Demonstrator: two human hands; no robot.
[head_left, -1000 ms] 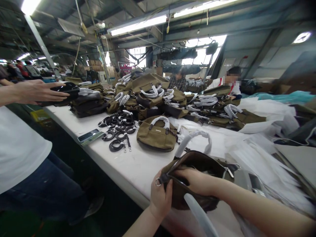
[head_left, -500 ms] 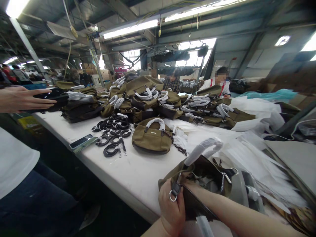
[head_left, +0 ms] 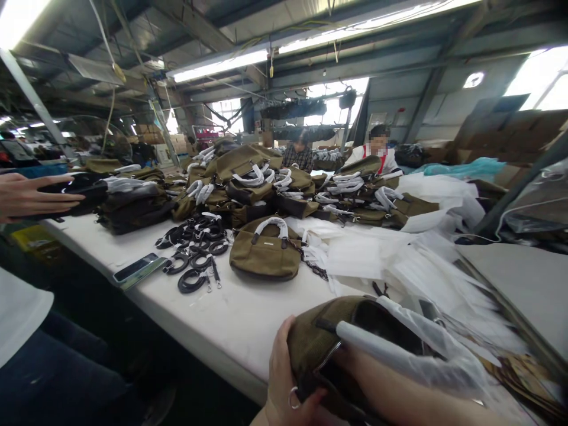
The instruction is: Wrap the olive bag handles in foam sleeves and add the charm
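An olive handbag (head_left: 313, 328) lies tilted at the near edge of the table, its zipped top open. My left hand (head_left: 279, 376) is wrapped round its left end, close to a metal ring. My right forearm (head_left: 390, 378) reaches into the opening; the bag hides that hand and its fingers. A handle (head_left: 394, 349) in white wrapping crosses over the forearm. Beyond stands a finished-looking olive handbag (head_left: 266, 251) upright, handle wrapped too. Coiled black straps (head_left: 193, 281) with metal clips lie left of it.
Olive bags (head_left: 248, 171) are heaped across the back. White sheets (head_left: 355, 257) spread at right. A phone (head_left: 137, 267) lies by the left edge. Another person's hand (head_left: 35, 195) is on a black bag (head_left: 89, 192) at far left. Two people sit behind the heap.
The handbag has turned and tipped toward me, its wrapped handle swinging down to the right across my forearm. My left hand has shifted lower left along its end. The view has turned slightly right.
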